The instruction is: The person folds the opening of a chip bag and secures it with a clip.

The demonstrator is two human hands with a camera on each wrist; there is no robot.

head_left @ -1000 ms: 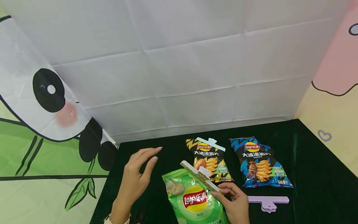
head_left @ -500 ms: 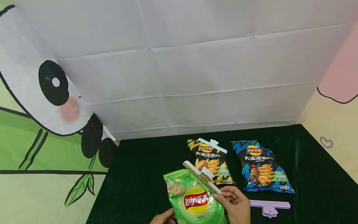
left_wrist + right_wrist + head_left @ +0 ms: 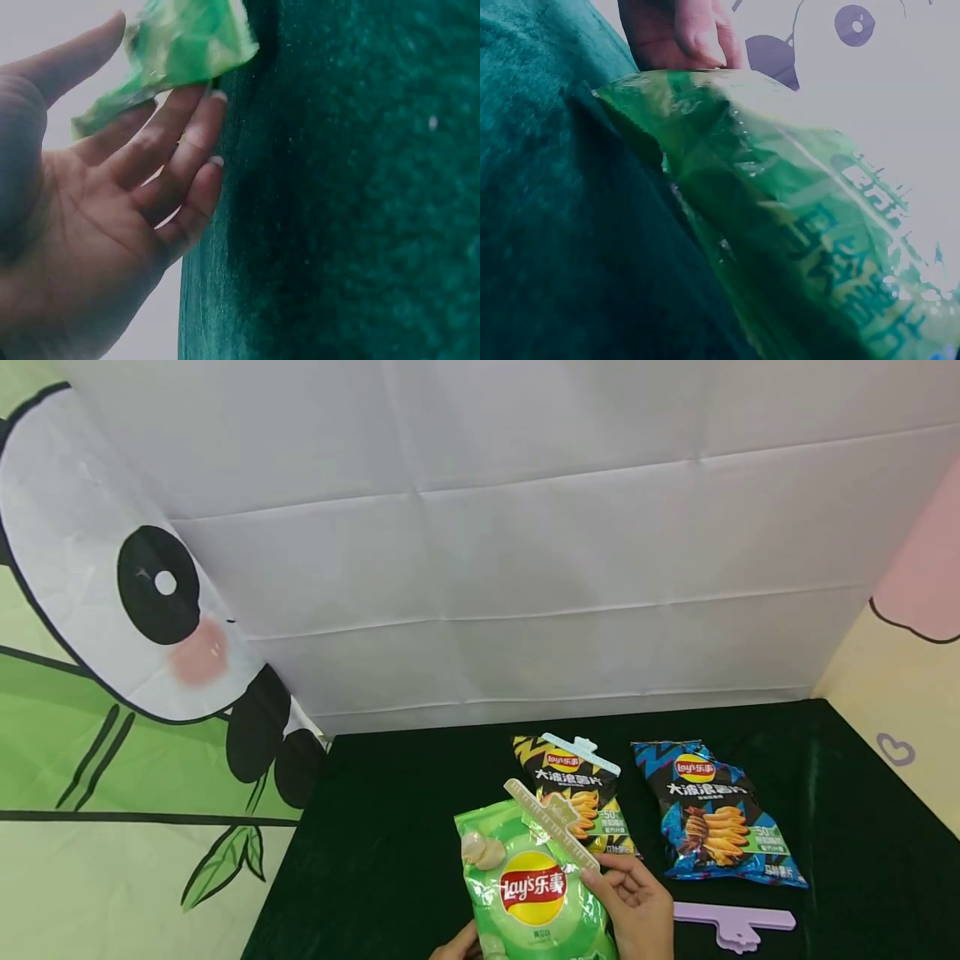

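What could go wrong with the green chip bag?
The long cream plastic clip slants across one upper corner of the shiny green Lay's bag; if the unclipped part is open, chips might spill.
The left grip looks loose near the bag's lower end, so that end might slip.
In the head view, the clip overlaps the shiny yellow-and-black chip bag, so they might bump.

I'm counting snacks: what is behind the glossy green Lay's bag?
Behind the green bag's upper right edge is a black and yellow crisp packet, a pale blue plastic clip across its top. A long off-white plastic clip covers its lower left; anything else there is hidden.
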